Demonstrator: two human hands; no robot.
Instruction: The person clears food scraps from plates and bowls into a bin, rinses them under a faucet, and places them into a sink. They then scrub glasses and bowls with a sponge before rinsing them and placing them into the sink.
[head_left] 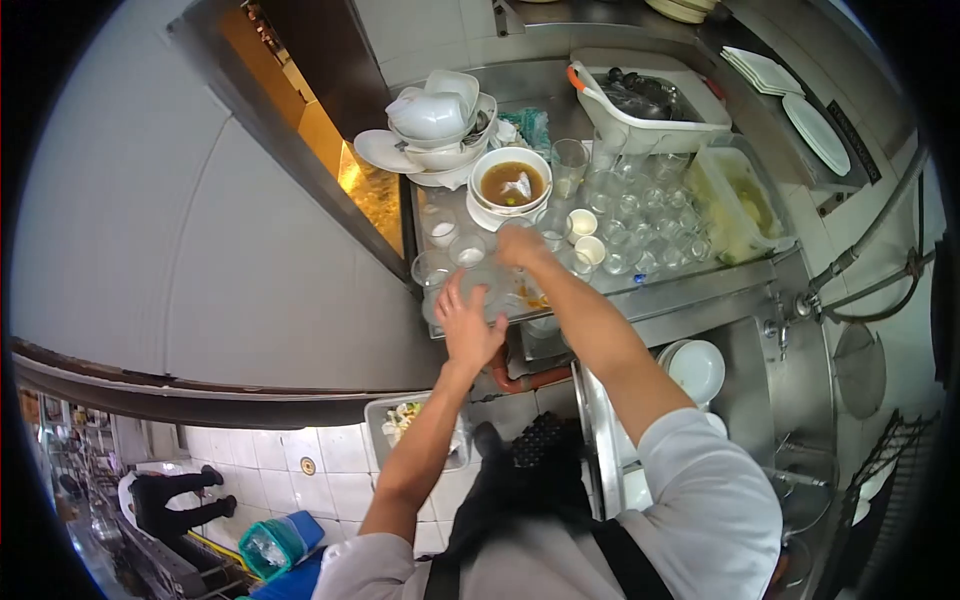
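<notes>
Both my hands are over the front left of a steel counter among clear glasses. My left hand [470, 325] has its fingers spread beside a glass [432, 268] near the counter's edge. Just to its right, my right hand [520, 247] has its fingers curled down; whether they hold anything is hidden. Right behind it stands a white bowl of brown liquid [511, 184] with a crumpled napkin in it. Two small cream cups [588, 251] are to the right of my right hand, next to many glasses [640, 215].
Stacked white dishes [437, 120] stand at the back left. Behind the glasses are a white tub [655, 125] and a clear container [740, 195]. A sink [735, 350] with plates lies at the right. Below is a food-waste bin [375, 430]. Another person [170, 500] stands far left.
</notes>
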